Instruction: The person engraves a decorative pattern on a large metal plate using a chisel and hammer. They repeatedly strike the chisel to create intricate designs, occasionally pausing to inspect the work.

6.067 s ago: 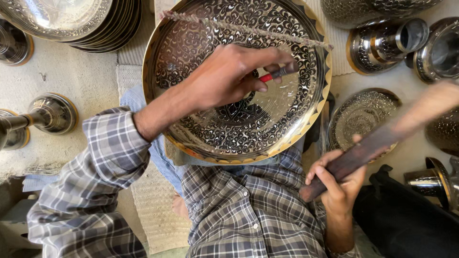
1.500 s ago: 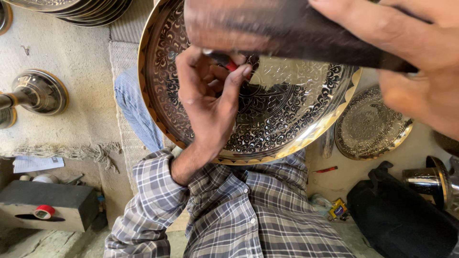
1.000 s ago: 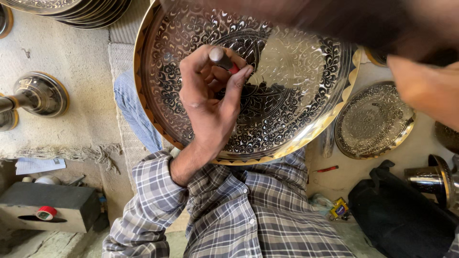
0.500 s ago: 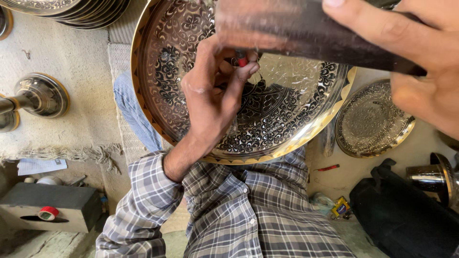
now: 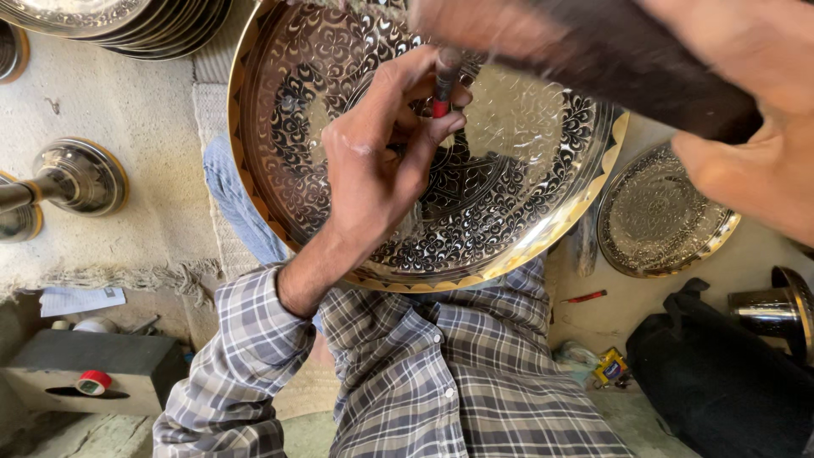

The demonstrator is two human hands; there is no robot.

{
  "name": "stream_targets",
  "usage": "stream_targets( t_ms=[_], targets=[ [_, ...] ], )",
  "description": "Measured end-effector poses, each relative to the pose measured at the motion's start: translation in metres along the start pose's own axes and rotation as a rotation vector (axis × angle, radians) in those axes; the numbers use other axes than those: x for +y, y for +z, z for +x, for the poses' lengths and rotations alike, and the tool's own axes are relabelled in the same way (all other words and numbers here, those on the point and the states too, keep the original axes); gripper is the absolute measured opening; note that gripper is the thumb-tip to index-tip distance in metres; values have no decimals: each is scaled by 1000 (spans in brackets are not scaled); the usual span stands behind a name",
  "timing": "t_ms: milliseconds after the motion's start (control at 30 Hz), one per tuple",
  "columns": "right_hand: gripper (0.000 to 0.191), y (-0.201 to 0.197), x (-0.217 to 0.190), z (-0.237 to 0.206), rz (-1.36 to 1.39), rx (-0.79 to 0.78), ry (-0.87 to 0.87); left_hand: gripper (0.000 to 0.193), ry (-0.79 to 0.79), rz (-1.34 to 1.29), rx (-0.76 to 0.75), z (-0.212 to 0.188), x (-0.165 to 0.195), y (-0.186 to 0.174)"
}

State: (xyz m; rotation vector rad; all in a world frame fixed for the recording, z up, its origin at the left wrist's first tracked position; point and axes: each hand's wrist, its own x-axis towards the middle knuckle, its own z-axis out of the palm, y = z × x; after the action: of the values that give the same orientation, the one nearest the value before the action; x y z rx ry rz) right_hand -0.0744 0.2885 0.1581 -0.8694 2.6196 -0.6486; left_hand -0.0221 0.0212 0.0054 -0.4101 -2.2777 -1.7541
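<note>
1. The large round engraved brass tray (image 5: 517,203) rests tilted on the seated person's lap, its near rim against the grey and white checked shirt (image 5: 458,373). Dense black floral engraving covers most of its face; a plainer, bright patch lies right of centre.
2. The left hand (image 5: 373,170) lies on the tray's face, fingers curled shut around a short metal punch with a red band (image 5: 444,83). The punch stands roughly upright, its lower end pinched between thumb and fingertips and meeting the tray near the centre.
3. The right hand (image 5: 746,110) is raised close to the camera at the upper right, fingers closed around a dark wooden mallet (image 5: 627,59). The mallet is blurred and crosses above the far part of the tray; its head end cannot be made out clearly.
4. A smaller engraved round metal plate (image 5: 661,216) lies flat on the floor just right of the tray.
5. A stack of similar metal trays (image 5: 119,21) sits at the far left.
6. A polished metal pedestal base (image 5: 72,178) lies on the pale mat at the left.
7. A dark grey box (image 5: 93,369) bearing a roll of red tape (image 5: 93,382) stands at the near left.
8. A black bag (image 5: 721,382) lies at the near right, a shiny metal vessel (image 5: 772,309) just beyond it.
</note>
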Motion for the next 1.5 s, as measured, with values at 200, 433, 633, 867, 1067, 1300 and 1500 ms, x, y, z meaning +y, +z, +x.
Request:
stream_targets(
  t_ms=[200,433,633,867,1067,1300,1500],
  targets=[
    [66,16,28,-26,-19,84,8,48,-10,10,-76,1,3,-4],
    [83,23,16,-41,-208,77,47,54,118,144,-211,11,-4,-11],
    [86,56,22,-67,-186,272,47,55,224,191,-346,23,-9,-14],
    [69,111,32,-93,119,432,213,51,295,155,-499,40,-5,-15],
    [91,166,16,-121,494,718,328,47,313,97,-704,56,-2,-12],
    [104,221,-10,-131,533,902,309,45,477,-45,-842,68,0,-5],
    [104,244,-13,-132,387,1031,246,56,526,61,-984,77,9,-2]
  ],
)
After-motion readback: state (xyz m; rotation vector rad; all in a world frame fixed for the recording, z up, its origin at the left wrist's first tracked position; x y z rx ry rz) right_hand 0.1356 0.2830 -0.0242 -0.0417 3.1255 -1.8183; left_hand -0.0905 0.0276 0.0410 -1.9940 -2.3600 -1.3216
